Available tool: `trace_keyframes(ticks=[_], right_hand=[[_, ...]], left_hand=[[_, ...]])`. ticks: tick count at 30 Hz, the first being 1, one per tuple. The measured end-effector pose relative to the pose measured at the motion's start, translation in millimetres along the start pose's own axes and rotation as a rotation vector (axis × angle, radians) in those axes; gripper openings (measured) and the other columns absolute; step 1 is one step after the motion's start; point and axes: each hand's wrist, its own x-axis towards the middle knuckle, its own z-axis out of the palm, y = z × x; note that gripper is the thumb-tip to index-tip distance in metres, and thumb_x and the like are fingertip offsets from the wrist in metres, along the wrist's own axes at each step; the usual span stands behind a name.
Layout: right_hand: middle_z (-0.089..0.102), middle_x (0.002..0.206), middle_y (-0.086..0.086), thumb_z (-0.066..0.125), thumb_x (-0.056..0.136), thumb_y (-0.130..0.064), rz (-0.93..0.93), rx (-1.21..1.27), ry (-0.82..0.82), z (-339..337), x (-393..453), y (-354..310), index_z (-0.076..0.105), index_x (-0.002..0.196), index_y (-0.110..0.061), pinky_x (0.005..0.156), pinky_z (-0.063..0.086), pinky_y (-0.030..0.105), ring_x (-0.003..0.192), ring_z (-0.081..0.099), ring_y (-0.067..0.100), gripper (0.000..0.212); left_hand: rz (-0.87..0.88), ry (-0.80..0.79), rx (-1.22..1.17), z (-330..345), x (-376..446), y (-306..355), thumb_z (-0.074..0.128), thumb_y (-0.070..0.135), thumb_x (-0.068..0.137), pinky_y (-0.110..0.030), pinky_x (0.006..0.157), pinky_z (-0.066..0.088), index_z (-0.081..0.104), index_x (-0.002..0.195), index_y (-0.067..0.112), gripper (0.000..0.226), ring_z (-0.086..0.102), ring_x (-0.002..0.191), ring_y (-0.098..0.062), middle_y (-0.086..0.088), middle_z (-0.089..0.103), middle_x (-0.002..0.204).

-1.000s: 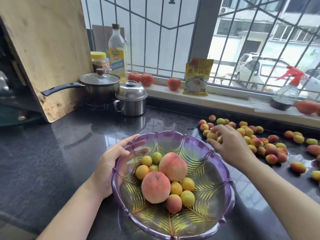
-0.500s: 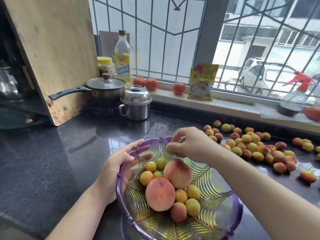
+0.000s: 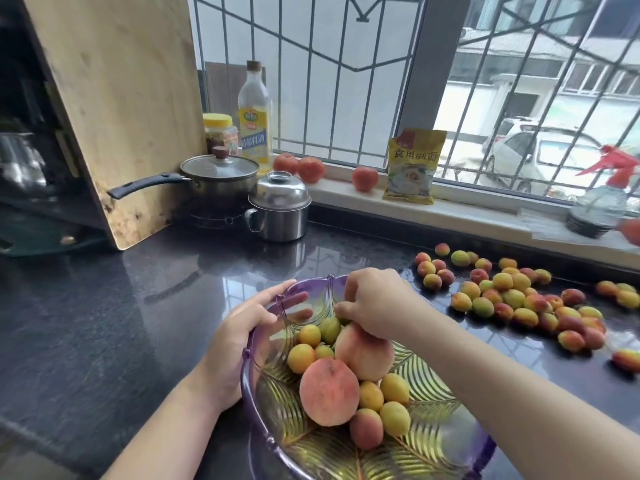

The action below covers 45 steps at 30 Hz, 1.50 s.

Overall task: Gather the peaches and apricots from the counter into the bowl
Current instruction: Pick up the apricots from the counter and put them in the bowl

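Our left hand (image 3: 242, 337) grips the rim of the bowl (image 3: 450, 441); our right hand (image 3: 377, 303), fingers curled, lowers into it over the peaches (image 3: 329, 391), its hold hidden. Most apricots (image 3: 512, 296) lie on the counter (image 3: 104, 323) to the right

The right hand (image 3: 375, 304) hid whatever its curled fingers held — contents indeterminate. The bowl (image 3: 252, 400) was cut off by the lower edge. A red fruit (image 3: 631, 231) at the right edge was blurred and cropped.
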Motion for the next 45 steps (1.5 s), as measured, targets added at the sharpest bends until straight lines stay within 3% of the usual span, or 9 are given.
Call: trace_keyframes(ticks=[4, 7, 11, 17, 21, 27, 40, 43, 45], right_hand=[[0.072, 0.081, 0.001, 0.06, 0.095, -0.05, -0.009, 0.099, 0.0, -18, -10, 8, 0.074, 0.087, -0.02, 0.073, 0.059, 0.037, 0.079, 0.068, 0.022, 0.034], [0.073, 0.069, 0.002, 0.058, 0.097, -0.038, 0.074, 0.332, 0.23, -40, -13, 35, 0.074, 0.076, -0.017, 0.065, 0.063, 0.046, 0.066, 0.072, 0.018, 0.033], [0.074, 0.069, 0.008, 0.06, 0.098, -0.021, 0.273, 0.601, 0.454, -50, -15, 92, 0.073, 0.082, -0.017, 0.06, 0.063, 0.054, 0.06, 0.073, 0.026, 0.021], [0.071, 0.087, 0.008, 0.052, 0.099, -0.012, 0.36, 0.311, 0.431, -21, -8, 137, 0.067, 0.1, -0.018, 0.046, 0.059, 0.035, 0.051, 0.069, 0.017, 0.016], [0.068, 0.096, 0.011, 0.054, 0.098, -0.02, 0.258, -0.046, 0.383, -5, 11, 135, 0.064, 0.102, -0.018, 0.068, 0.059, 0.044, 0.078, 0.067, 0.03, 0.011], [0.069, 0.108, 0.011, 0.058, 0.098, -0.036, 0.177, -0.597, 0.389, 9, 36, 129, 0.063, 0.11, -0.018, 0.081, 0.044, 0.042, 0.106, 0.057, 0.033, 0.023], [0.072, 0.102, 0.009, 0.062, 0.092, -0.025, 0.159, -0.557, 0.404, 20, 42, 136, 0.062, 0.104, -0.016, 0.089, 0.042, 0.047, 0.107, 0.057, 0.035, 0.014], [0.067, 0.11, 0.013, 0.061, 0.096, -0.031, 0.135, -0.396, 0.469, 13, 35, 135, 0.063, 0.112, -0.012, 0.09, 0.048, 0.047, 0.103, 0.06, 0.034, 0.025], [0.06, 0.118, 0.01, 0.06, 0.099, -0.032, 0.103, -0.107, 0.533, -4, 23, 127, 0.063, 0.125, -0.012, 0.091, 0.049, 0.044, 0.102, 0.059, 0.031, 0.033]], left_hand=[[0.002, 0.024, 0.001, 3, -2, 2, 0.052, 0.014, 0.077, -0.061, 0.113, 0.047, 0.067, 0.139, 0.008, 0.064, 0.067, 0.129, -0.04, -0.018, 0.071, 0.137], [0.006, 0.037, 0.02, 4, -4, 3, 0.05, 0.013, 0.079, -0.058, 0.111, 0.05, 0.065, 0.14, 0.007, 0.063, 0.067, 0.129, -0.04, -0.018, 0.071, 0.138], [0.042, 0.045, 0.034, 4, -3, 0, 0.046, 0.011, 0.085, -0.059, 0.111, 0.049, 0.063, 0.141, 0.004, 0.058, 0.067, 0.129, -0.041, -0.019, 0.071, 0.137], [0.049, 0.055, 0.032, 4, 0, -1, 0.029, -0.002, 0.097, -0.064, 0.115, 0.044, 0.062, 0.141, 0.0, 0.054, 0.066, 0.129, -0.045, -0.022, 0.07, 0.136], [0.057, 0.011, 0.038, 5, 0, 1, 0.045, 0.011, 0.082, -0.062, 0.112, 0.048, 0.061, 0.142, 0.002, 0.063, 0.066, 0.129, -0.043, -0.021, 0.069, 0.139], [0.048, -0.01, 0.026, 4, 1, 2, 0.046, 0.013, 0.079, -0.063, 0.111, 0.049, 0.061, 0.143, 0.002, 0.067, 0.066, 0.129, -0.043, -0.021, 0.069, 0.139], [0.042, -0.018, 0.023, 4, 1, 3, 0.047, 0.012, 0.079, -0.062, 0.109, 0.05, 0.06, 0.143, 0.002, 0.066, 0.065, 0.13, -0.043, -0.022, 0.068, 0.14], [0.051, -0.022, 0.026, 4, 0, 3, 0.047, 0.013, 0.08, -0.06, 0.109, 0.051, 0.06, 0.143, 0.002, 0.065, 0.066, 0.129, -0.043, -0.022, 0.068, 0.14], [0.051, -0.028, 0.028, 4, 0, 3, 0.046, 0.013, 0.08, -0.058, 0.108, 0.054, 0.06, 0.143, 0.003, 0.065, 0.067, 0.128, -0.042, -0.021, 0.068, 0.14]])
